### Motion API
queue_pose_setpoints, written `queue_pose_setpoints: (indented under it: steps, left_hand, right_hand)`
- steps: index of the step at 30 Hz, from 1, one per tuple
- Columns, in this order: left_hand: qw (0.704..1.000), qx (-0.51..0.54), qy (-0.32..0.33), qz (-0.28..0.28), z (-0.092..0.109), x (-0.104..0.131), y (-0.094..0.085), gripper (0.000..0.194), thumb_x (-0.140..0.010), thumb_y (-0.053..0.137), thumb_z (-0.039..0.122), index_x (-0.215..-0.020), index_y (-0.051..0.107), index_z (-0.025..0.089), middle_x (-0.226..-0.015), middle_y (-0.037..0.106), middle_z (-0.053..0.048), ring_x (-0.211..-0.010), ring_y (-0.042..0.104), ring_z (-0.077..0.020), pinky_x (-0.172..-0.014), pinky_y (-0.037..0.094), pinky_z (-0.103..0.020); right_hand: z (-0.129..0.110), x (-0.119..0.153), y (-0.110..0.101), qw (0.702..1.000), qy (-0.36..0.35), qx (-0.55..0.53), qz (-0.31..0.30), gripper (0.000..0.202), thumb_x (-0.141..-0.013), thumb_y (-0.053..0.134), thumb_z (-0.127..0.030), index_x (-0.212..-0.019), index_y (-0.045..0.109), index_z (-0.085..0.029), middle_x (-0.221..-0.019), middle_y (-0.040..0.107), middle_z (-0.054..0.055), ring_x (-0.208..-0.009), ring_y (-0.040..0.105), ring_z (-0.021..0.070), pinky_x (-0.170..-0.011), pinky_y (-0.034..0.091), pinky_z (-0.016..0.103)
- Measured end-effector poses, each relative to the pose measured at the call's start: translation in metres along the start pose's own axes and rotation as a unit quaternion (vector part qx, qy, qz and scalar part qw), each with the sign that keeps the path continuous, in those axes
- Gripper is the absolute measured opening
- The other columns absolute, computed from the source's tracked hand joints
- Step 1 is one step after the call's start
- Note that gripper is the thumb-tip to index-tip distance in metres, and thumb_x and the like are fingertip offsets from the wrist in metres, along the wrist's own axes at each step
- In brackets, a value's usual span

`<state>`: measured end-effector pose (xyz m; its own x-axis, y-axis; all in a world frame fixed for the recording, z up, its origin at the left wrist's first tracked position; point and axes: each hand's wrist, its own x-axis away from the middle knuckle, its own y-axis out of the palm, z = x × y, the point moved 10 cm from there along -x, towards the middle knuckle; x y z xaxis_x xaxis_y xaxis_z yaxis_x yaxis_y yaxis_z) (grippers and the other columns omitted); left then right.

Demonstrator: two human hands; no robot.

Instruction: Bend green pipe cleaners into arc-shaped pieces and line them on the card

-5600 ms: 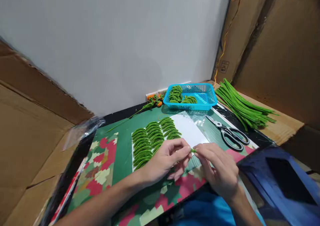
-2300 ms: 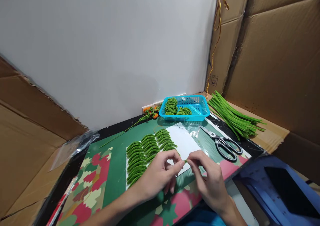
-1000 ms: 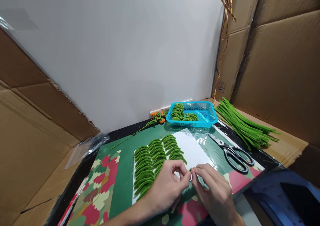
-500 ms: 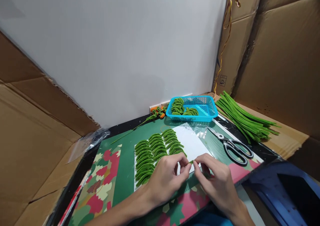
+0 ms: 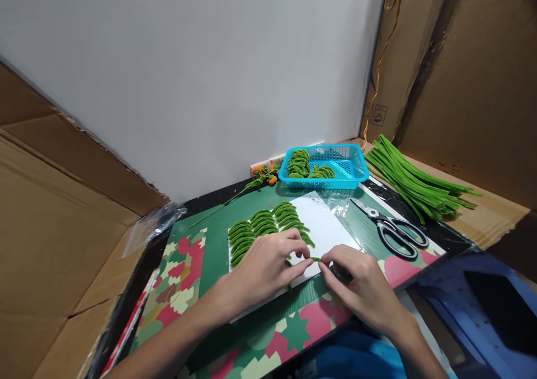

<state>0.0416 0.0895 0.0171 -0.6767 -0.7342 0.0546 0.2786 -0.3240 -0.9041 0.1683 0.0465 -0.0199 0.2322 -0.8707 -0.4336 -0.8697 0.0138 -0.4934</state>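
A short green pipe cleaner piece (image 5: pixel 315 259) spans the gap between my fingertips, above the near edge of a white sheet (image 5: pixel 329 229). My left hand (image 5: pixel 271 264) pinches one end between thumb and forefinger. At the other end, the thumb and fingertips of my right hand (image 5: pixel 361 278) are closed on it. Several columns of curved green pipe cleaner leaves (image 5: pixel 263 222) lie stacked on the left part of the sheet; my left hand and forearm hide the nearer ones.
A blue basket (image 5: pixel 325 184) with more green leaves stands at the back. Scissors (image 5: pixel 396 231) lie on the right, near a bundle of long green pipe cleaners (image 5: pixel 415 186). An orange-tipped stem (image 5: pixel 260 179) lies at the back left. Cardboard (image 5: pixel 482 88) walls flank the table.
The view has tilted down slightly. My hands have moved slightly apart and left, and more of the green piece shows between the fingertips.
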Motion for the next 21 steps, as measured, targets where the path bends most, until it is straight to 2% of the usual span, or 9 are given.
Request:
queue_pose_setpoints:
  steps: [4,7,10,15,21]
  left_hand:
    - [0.999,-0.028,0.004,-0.029,0.001,0.002,-0.009,0.017,-0.104,0.059,0.027,-0.103,0.076,0.023,-0.100,0.070,-0.001,-0.077,0.062,-0.0132,-0.069,0.037,-0.027]
    - [0.997,-0.048,-0.005,-0.061,-0.004,0.003,-0.008,0.018,-0.105,0.060,0.028,-0.099,0.075,0.022,-0.097,0.069,-0.002,-0.077,0.063,-0.0139,-0.068,0.036,-0.027]
    - [0.996,-0.065,-0.017,-0.067,-0.011,0.001,-0.009,0.017,-0.104,0.060,0.029,-0.099,0.075,0.022,-0.099,0.070,-0.001,-0.079,0.063,-0.0141,-0.068,0.035,-0.027]
    - [0.997,-0.053,-0.036,-0.044,-0.020,-0.003,-0.016,0.016,-0.106,0.057,0.028,-0.098,0.069,0.022,-0.096,0.070,0.001,-0.078,0.061,-0.0142,-0.070,0.035,-0.027]
    - [0.996,-0.058,-0.073,0.014,-0.029,-0.002,-0.044,0.024,-0.112,0.039,0.035,-0.104,0.057,0.022,-0.089,0.066,0.000,-0.075,0.057,-0.0170,-0.070,0.035,-0.029]
  right_hand:
    - [-0.007,-0.001,0.002,0.999,-0.037,0.024,-0.003,0.015,-0.101,0.058,-0.012,-0.092,0.064,-0.022,-0.083,0.067,0.001,-0.075,0.062,0.0165,-0.067,0.042,0.028]
    - [-0.005,0.000,0.004,0.997,-0.047,0.060,-0.025,0.014,-0.101,0.059,-0.013,-0.093,0.065,-0.022,-0.082,0.067,0.001,-0.074,0.063,0.0168,-0.066,0.041,0.027]
    - [-0.001,0.001,0.004,0.993,-0.045,0.099,-0.036,0.014,-0.103,0.058,-0.014,-0.095,0.066,-0.022,-0.083,0.067,0.001,-0.073,0.063,0.0166,-0.065,0.040,0.028]
    - [0.007,0.001,0.005,0.992,-0.031,0.114,-0.049,0.015,-0.105,0.058,-0.015,-0.094,0.065,-0.022,-0.082,0.066,0.001,-0.073,0.063,0.0164,-0.065,0.040,0.027]
    - [0.011,0.001,0.006,0.993,-0.018,0.102,-0.061,0.016,-0.106,0.057,-0.017,-0.093,0.066,-0.023,-0.083,0.066,0.001,-0.075,0.064,0.0171,-0.066,0.043,0.028]
